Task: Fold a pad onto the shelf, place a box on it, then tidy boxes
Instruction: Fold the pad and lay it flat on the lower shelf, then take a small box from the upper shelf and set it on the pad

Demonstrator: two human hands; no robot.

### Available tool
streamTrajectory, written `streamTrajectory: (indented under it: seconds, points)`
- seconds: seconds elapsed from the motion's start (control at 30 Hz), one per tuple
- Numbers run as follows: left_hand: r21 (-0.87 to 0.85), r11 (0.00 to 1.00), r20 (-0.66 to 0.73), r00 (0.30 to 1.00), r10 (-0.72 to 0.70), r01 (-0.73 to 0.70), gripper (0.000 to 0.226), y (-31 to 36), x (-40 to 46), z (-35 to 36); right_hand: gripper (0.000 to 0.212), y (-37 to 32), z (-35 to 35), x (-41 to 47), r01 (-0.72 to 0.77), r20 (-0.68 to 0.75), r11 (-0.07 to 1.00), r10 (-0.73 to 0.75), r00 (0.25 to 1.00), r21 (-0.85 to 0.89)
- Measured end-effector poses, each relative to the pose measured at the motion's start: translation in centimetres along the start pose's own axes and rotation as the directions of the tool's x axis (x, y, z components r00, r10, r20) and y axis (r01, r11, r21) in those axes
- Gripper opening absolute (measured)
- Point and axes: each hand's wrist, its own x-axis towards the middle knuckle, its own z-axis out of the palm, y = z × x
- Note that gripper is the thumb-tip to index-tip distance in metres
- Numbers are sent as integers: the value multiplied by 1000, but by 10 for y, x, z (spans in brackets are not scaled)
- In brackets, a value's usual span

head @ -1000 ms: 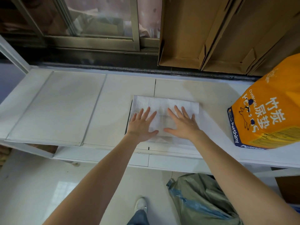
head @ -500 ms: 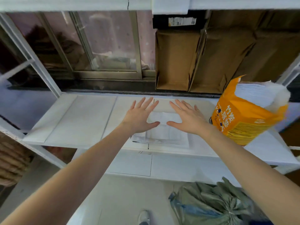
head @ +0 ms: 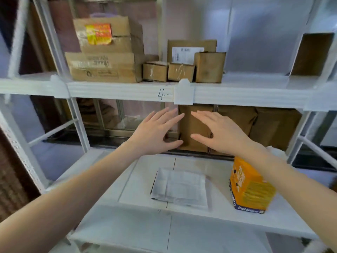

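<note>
White folded pad (head: 179, 189) flat on shelf (head: 131, 190), cardboard boxes (head: 182, 72) above

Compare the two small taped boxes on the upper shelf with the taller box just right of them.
The two small taped boxes are low and squat with clear tape across their fronts; the taller box shows no tape on its front. The small ones reach only partway up the labelled parcel behind; the taller one rises well above them. All three are plain brown cardboard, standing side by side at the shelf's front edge.

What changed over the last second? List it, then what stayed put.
Both hands let go of the folded pad and rose: the left hand and right hand now hover open in the air, toward the upper shelf. The pad stays flat on the lower shelf, with the orange bag beside it.
</note>
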Motion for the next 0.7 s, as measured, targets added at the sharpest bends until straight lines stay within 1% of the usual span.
streamTrajectory:
  seconds: [0.07, 0.2, 0.27, 0.33, 0.57, 0.7]
  points:
    - [0, 1000, -61, 998, 0, 0, 76, 2, 5, -26, 67, -4, -24, 3, 1, -66, 1000, 0, 998, 20]
    - [2, 1000, -129, 992, -15, 15, 73, 0, 17, -65, 64, -9, -61, 9, 8, -164, 999, -3, 986, 33]
    - [0, 1000, -179, 984, -16, 17, 72, -3, 24, -78, 64, -10, -75, 14, -3, -211, 999, 12, 977, 40]
    - [0, 999, -196, 980, -42, 43, 73, -7, 33, -89, 65, -9, -87, 19, -32, -244, 999, 42, 969, 43]
    - [3, 998, -247, 967, -64, 67, 71, -20, 66, -94, 70, 1, -101, 48, -112, -327, 994, 108, 939, 9]
    - [-59, 994, -303, 947, -104, 91, 71, -29, 87, -82, 75, 13, -94, 73, -192, -351, 981, 182, 918, 7]
